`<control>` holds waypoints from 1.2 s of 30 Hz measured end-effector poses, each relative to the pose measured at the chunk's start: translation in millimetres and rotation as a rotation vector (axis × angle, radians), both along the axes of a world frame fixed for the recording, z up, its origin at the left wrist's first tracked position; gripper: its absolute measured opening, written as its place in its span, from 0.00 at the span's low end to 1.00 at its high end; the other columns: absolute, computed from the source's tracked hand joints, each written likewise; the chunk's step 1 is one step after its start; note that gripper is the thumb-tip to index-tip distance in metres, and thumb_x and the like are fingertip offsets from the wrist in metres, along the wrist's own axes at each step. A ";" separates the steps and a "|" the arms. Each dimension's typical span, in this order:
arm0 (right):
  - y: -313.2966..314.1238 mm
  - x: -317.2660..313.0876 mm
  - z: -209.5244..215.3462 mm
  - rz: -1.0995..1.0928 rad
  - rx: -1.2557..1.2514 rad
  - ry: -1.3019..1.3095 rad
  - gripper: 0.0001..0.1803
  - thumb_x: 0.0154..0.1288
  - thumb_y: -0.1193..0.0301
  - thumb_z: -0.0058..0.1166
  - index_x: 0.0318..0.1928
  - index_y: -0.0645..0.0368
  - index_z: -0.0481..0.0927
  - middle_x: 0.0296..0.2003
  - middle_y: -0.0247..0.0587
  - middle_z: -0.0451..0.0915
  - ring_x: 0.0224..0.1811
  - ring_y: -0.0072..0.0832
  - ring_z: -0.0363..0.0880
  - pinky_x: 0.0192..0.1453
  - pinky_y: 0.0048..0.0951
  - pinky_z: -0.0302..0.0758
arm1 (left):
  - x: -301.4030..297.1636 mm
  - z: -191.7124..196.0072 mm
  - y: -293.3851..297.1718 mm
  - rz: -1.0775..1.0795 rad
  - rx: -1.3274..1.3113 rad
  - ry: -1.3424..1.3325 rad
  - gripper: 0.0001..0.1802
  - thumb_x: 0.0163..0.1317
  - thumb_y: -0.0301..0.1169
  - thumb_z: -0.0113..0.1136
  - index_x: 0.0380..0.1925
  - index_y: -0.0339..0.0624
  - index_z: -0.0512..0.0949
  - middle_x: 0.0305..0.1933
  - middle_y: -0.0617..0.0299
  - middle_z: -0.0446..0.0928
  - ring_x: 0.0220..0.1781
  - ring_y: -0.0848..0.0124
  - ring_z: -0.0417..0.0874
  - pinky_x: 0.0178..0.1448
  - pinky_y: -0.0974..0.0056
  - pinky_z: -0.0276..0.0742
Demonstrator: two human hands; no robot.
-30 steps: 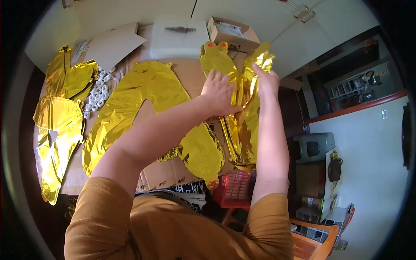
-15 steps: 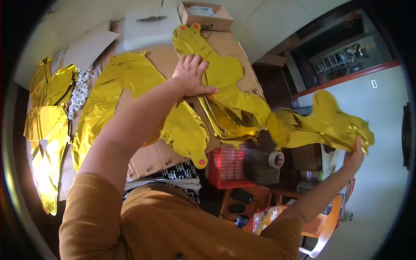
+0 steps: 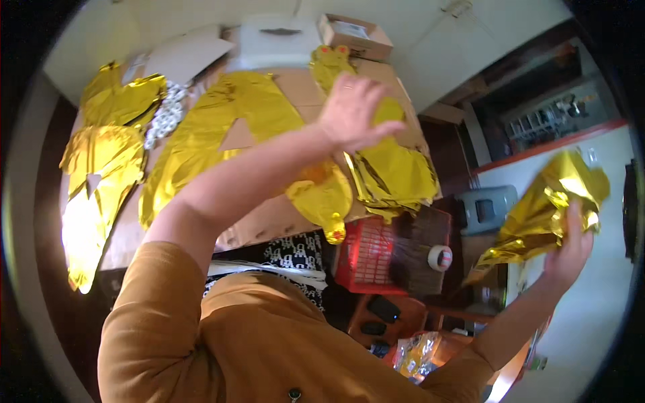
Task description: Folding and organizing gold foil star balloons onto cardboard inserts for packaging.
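My right hand point(image 3: 568, 248) is closed on a flat gold foil balloon point(image 3: 537, 211), out at the right and off the table. The foil is crumpled and hangs down toward the left. With fingers spread and nothing in it, my left hand point(image 3: 353, 114) is over a stack of flat gold foil balloons point(image 3: 403, 171) at the table's right side. Under and beside my left forearm lies another large gold foil balloon point(image 3: 195, 154), partly hidden by the arm. More gold foil point(image 3: 101, 154) rests along the left edge, shining in bright light.
Cardboard point(image 3: 259, 232) covers the table. White rolled pieces point(image 3: 164, 117) lie between the foil pieces. An open carton point(image 3: 356, 37) stands at the back. A red crate point(image 3: 369, 255), a tape roll point(image 3: 440, 258) and a grey plastic container point(image 3: 490, 208) are below the right side.
My right hand has drawn the gold foil balloon away from the stack, outward and to the right. My left hand has come up off the foil, fingers spreading. The view has shifted.
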State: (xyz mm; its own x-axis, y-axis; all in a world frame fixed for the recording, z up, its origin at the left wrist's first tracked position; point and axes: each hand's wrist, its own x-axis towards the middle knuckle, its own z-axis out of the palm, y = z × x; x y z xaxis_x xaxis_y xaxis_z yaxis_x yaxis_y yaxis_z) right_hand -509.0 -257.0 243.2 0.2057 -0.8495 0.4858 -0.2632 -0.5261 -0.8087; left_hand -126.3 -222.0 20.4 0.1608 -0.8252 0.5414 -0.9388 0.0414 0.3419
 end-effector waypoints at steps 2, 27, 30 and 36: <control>27.2 76.4 -20.2 0.050 -0.062 0.241 0.17 0.72 0.68 0.58 0.52 0.70 0.81 0.49 0.43 0.82 0.47 0.26 0.81 0.51 0.28 0.77 | -26.4 61.2 55.0 -0.454 0.012 0.688 0.52 0.65 0.69 0.49 0.74 0.38 0.58 0.73 0.43 0.63 0.74 0.49 0.64 0.79 0.44 0.56; 28.5 450.9 -119.3 0.812 0.654 0.306 0.17 0.69 0.56 0.58 0.51 0.53 0.83 0.42 0.33 0.84 0.45 0.24 0.80 0.48 0.24 0.75 | 141.0 72.7 167.6 -0.118 -0.089 2.079 0.16 0.66 0.31 0.50 0.46 0.27 0.77 0.40 0.47 0.84 0.39 0.57 0.88 0.47 0.52 0.87; 24.3 473.7 -133.0 0.874 0.893 0.292 0.21 0.70 0.50 0.57 0.53 0.51 0.82 0.44 0.35 0.84 0.46 0.26 0.80 0.51 0.29 0.76 | 179.1 8.9 162.0 -0.068 0.058 1.899 0.14 0.67 0.25 0.47 0.47 0.26 0.76 0.40 0.46 0.83 0.34 0.58 0.87 0.43 0.54 0.88; -2.6 478.1 -154.6 1.011 0.933 0.312 0.20 0.68 0.54 0.62 0.48 0.57 0.83 0.44 0.40 0.85 0.47 0.29 0.83 0.53 0.37 0.79 | 177.1 12.6 162.6 0.219 -0.023 1.467 0.13 0.66 0.30 0.65 0.48 0.35 0.81 0.40 0.58 0.84 0.37 0.70 0.86 0.40 0.63 0.83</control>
